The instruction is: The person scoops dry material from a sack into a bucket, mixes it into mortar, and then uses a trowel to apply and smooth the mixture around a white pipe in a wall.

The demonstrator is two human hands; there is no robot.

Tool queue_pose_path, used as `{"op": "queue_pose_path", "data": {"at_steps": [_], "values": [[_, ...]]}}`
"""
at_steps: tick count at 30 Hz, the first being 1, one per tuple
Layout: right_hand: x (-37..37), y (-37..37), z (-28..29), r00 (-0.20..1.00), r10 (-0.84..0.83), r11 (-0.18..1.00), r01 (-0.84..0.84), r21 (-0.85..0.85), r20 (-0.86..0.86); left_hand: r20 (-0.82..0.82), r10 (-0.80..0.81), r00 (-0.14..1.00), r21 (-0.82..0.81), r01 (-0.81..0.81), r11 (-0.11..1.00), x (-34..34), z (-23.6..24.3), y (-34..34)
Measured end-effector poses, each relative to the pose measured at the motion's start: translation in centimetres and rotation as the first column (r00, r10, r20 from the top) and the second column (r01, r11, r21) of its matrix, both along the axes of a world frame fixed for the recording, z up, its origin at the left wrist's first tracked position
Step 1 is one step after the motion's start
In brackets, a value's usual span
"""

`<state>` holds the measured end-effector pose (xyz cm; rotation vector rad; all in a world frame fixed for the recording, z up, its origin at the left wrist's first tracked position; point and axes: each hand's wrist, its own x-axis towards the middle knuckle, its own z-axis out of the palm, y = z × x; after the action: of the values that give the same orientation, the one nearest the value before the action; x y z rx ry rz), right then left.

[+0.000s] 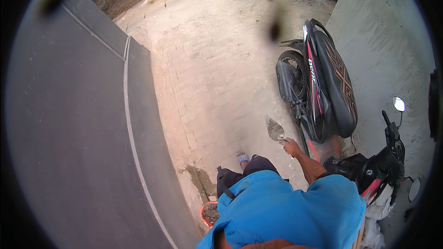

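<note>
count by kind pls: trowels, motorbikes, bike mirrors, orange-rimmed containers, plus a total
Trowel, in the right hand: 1
Motorbike: 1
Bike mirrors: 2
Orange-rimmed container, partly hidden: 1
Total: 5

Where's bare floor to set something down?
Free: the pale dusty floor between the dark-grey panelled wall and black-and-red motorcycle. Crowded: right, where the right hand holds a grey metal trowel beside the motorcycle; bottom, around the orange-rimmed container.
</note>
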<state>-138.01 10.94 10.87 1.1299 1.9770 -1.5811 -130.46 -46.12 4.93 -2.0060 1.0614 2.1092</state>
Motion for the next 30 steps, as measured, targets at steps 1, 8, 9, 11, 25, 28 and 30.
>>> {"op": "queue_pose_path", "data": {"at_steps": [1,8,9,11,25,28,30], "values": [[-4.7,0.6,0.2,1.0,0.024,1.0,-0.024,0.015,-0.02,0.003,-0.021,1.0,0.001,0.021,1.0,-3.9,0.2,0.5],[-41.1,4.2,1.7,0.959,0.245,0.891,-0.164,0.424,-0.144,-0.009,-0.149,0.989,0.002,0.149,0.989,-32.6,-2.6,3.2],[-44.9,4.7,1.4,0.968,0.217,0.899,-0.148,0.412,-0.127,-0.019,-0.165,0.986,0.0,0.165,0.986,-37.5,-2.9,3.3],[-51.8,5.9,1.0,0.982,0.165,0.912,-0.115,0.394,-0.095,-0.035,-0.203,0.979,0.012,0.203,0.979,-46.4,-3.5,4.1],[-65.1,6.6,-7.9,0.85,-0.224,0.932,0.042,0.361,0.478,-0.01,-0.435,0.9,0.044,0.435,0.899,-100.9,-5.6,16.0],[-74.7,9.7,-6.0,0.83,-0.251,0.938,0.083,0.335,0.497,-0.003,-0.462,0.887,0.033,0.462,0.886,-112.6,-6.1,20.1],[-83.5,12.9,-6.1,0.83,-0.288,0.931,0.126,0.342,0.477,0.002,-0.482,0.876,0.022,0.482,0.876,-119.9,-5.8,22.1]]}}
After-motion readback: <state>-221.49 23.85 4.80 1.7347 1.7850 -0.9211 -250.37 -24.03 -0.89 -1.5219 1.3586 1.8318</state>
